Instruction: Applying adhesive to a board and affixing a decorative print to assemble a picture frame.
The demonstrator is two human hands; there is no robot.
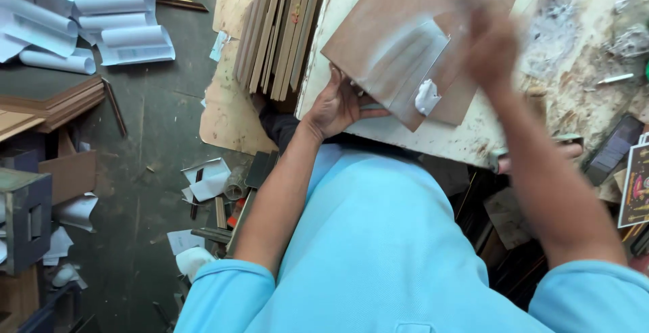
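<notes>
So there's a brown board (419, 15) lying flat on the messy white table (338, 8), turned at an angle, with white glue smeared across it and 1 thick blob (427, 96) near its lower edge. The left hand (338, 106) is clamped on the board's near-left edge, fingers curled under it. The right hand (490, 42) is over the board's right side, so blurred I can't tell if it's clenched or loose. A stack of boards (280, 29) stands on edge just left of the table, with paper rolls (108, 18) on the floor.
</notes>
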